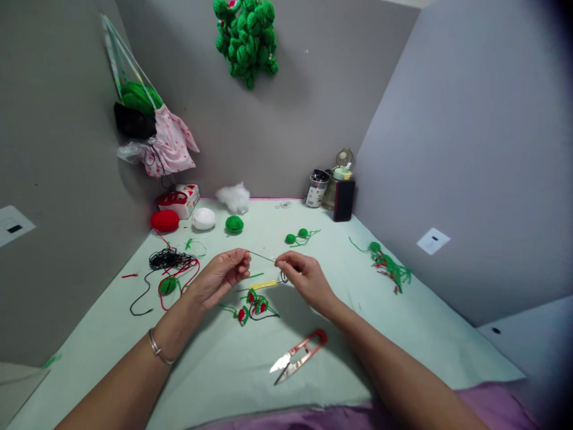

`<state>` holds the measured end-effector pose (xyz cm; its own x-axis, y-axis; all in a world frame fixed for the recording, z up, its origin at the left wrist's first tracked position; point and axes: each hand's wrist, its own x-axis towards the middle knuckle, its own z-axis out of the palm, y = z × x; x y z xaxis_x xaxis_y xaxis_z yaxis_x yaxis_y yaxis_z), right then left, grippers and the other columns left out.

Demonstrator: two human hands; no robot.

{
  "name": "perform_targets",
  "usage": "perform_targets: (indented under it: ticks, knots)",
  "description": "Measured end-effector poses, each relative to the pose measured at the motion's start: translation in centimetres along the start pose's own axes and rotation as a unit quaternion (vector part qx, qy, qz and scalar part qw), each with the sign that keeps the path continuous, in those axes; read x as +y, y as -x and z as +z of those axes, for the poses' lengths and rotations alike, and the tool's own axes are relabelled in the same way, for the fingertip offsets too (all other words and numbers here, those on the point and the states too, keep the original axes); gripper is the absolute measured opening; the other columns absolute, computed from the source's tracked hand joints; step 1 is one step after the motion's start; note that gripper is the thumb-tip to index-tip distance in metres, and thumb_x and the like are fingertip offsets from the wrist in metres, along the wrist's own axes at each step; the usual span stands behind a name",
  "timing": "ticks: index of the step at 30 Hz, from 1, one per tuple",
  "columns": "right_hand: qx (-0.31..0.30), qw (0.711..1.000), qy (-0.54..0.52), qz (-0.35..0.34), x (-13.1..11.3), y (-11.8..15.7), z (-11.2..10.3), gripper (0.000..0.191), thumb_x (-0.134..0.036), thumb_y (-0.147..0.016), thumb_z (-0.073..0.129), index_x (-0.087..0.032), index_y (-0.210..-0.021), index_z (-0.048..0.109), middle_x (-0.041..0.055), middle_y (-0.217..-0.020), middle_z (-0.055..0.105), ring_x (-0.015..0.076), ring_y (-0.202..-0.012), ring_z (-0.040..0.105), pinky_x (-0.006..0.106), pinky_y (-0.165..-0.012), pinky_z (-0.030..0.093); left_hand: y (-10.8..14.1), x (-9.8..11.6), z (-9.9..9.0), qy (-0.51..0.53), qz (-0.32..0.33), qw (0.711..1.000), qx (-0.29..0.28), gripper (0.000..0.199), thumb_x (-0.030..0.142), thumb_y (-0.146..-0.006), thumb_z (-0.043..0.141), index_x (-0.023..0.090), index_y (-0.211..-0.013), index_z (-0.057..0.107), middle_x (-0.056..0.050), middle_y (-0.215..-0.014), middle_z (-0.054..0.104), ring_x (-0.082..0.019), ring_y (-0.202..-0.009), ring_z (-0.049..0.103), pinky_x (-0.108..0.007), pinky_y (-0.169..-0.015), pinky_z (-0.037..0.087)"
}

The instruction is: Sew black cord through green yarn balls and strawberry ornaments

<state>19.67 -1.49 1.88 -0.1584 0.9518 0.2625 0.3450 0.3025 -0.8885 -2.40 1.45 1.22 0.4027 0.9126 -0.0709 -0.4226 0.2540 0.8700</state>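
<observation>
A thin black thread (262,257) is stretched between my two hands above the table. My left hand (224,273), a bangle on its wrist, pinches one end. The other end is pinched by my right hand (305,273), with a small dark loop hanging below its fingers. Beneath them lies a yellow-handled tool (263,285). Small red and green crocheted pieces (258,306) rest just nearer, with a dark strand around them. Red-handled thread snips (301,356) lie with their blades apart, closer to the table's front edge.
Tangled black yarn (169,259) and a green ball (168,286) lie at the left. Red (165,221), white (204,219) and green (234,224) yarn balls line the back left. A phone (344,201) stands by a can (316,190). Green and red pieces (390,267) lie right.
</observation>
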Motion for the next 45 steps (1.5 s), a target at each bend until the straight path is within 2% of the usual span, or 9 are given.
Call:
perform_targets:
  ticks: [4, 8, 10, 13, 17, 23, 31, 40, 45]
  knots:
    - [-0.064, 0.976, 0.151, -0.144, 0.6, 1.1, 1.8, 0.021, -0.027, -0.097, 0.05, -0.019, -0.096, 0.069, 0.0062, -0.08, 0.067, 0.0161, -0.069, 0.055, 0.029, -0.068, 0.039, 0.0, -0.2, 0.4, 0.033, 0.0, 0.998, 0.045, 0.024, 0.027, -0.067, 0.088, 0.014, -0.083, 0.074, -0.001, -0.081, 0.064, -0.006, -0.064, 0.054, -0.017, -0.064, 0.05]
    - [-0.116, 0.959, 0.174, -0.189, 0.5, 1.7, 2.8, 0.025, -0.026, -0.099, 0.046, -0.021, -0.096, 0.07, 0.0068, -0.079, 0.067, 0.0171, -0.071, 0.057, 0.028, -0.068, 0.04, 0.1, -1.2, 1.3, -0.078, 0.023, 0.994, 0.068, 0.023, 0.034, -0.071, 0.082, 0.016, -0.085, 0.078, -0.003, -0.082, 0.067, -0.009, -0.062, 0.055, -0.024, -0.067, 0.051]
    - [-0.122, 0.974, 0.112, -0.154, 0.0, 1.7, 2.6, 0.024, -0.028, -0.098, 0.048, -0.02, -0.094, 0.07, 0.005, -0.077, 0.066, 0.0154, -0.068, 0.055, 0.027, -0.067, 0.04, 0.2, -1.8, 1.6, -0.193, 0.072, 0.976, 0.066, 0.022, 0.037, -0.075, 0.078, 0.018, -0.085, 0.08, -0.004, -0.083, 0.069, -0.014, -0.07, 0.06, -0.028, -0.072, 0.051]
    - [-0.106, 0.992, -0.057, -0.021, -0.8, 1.2, 1.6, 0.025, -0.038, -0.094, 0.056, -0.018, -0.09, 0.07, -0.0012, -0.061, 0.055, 0.0114, -0.054, 0.044, 0.026, -0.057, 0.036, 0.4, -2.5, 1.6, -0.337, 0.173, 0.925, 0.03, 0.017, 0.034, -0.082, 0.071, 0.02, -0.084, 0.081, -0.006, -0.085, 0.068, -0.02, -0.083, 0.063, -0.031, -0.079, 0.048]
    - [-0.072, 0.97, -0.212, 0.093, -1.1, 0.3, 0.4, 0.029, -0.043, -0.085, 0.066, -0.015, -0.083, 0.071, -0.0065, -0.047, 0.042, 0.0085, -0.048, 0.033, 0.024, -0.051, 0.026, 0.6, -2.6, 1.5, -0.397, 0.229, 0.888, 0.019, 0.014, 0.03, -0.084, 0.07, 0.022, -0.086, 0.081, -0.004, -0.084, 0.063, -0.018, -0.081, 0.06, -0.03, -0.077, 0.045]
    - [-0.085, 0.962, -0.233, 0.115, -0.9, -0.1, 0.2, 0.028, -0.042, -0.082, 0.068, -0.014, -0.082, 0.071, -0.0073, -0.045, 0.042, 0.0075, -0.046, 0.031, 0.024, -0.051, 0.023, 0.3, -2.0, 1.5, -0.355, 0.202, 0.909, 0.084, 0.012, 0.027, -0.071, 0.079, 0.02, -0.066, 0.072, -0.002, -0.081, 0.058, -0.017, -0.078, 0.057, -0.032, -0.081, 0.044]
    - [-0.126, 0.98, -0.117, 0.096, -0.1, -0.5, -0.4, 0.031, -0.045, -0.084, 0.065, -0.014, -0.08, 0.07, -0.0054, -0.052, 0.043, 0.0089, -0.051, 0.033, 0.025, -0.051, 0.022, 0.0, -1.6, 1.1, -0.19, 0.069, 0.978, 0.048, 0.024, 0.034, -0.07, 0.083, 0.018, -0.068, 0.064, -0.006, -0.092, 0.075, -0.018, -0.087, 0.065, -0.033, -0.087, 0.046]
    - [-0.117, 0.988, -0.069, 0.076, -0.7, -0.7, -1.0, 0.028, -0.042, -0.085, 0.062, -0.015, -0.08, 0.067, -0.0029, -0.062, 0.049, 0.0102, -0.058, 0.034, 0.025, -0.057, 0.026, -0.2, 0.3, 0.4, -0.124, 0.114, 0.977, 0.127, 0.038, 0.027, -0.061, 0.088, 0.02, -0.075, 0.054, 0.002, -0.078, 0.072, -0.014, -0.079, 0.063, -0.028, -0.083, 0.045]
    - [-0.089, 0.988, -0.096, 0.079, -0.1, -0.9, -1.4, 0.028, -0.043, -0.085, 0.064, -0.015, -0.082, 0.069, -0.0036, -0.058, 0.048, 0.0095, -0.055, 0.033, 0.025, -0.054, 0.024, 0.1, 0.5, 0.3, -0.085, 0.101, 0.987, 0.093, 0.032, 0.025, -0.065, 0.087, 0.019, -0.088, 0.065, 0.003, -0.079, 0.068, -0.013, -0.084, 0.064, -0.026, -0.087, 0.046]
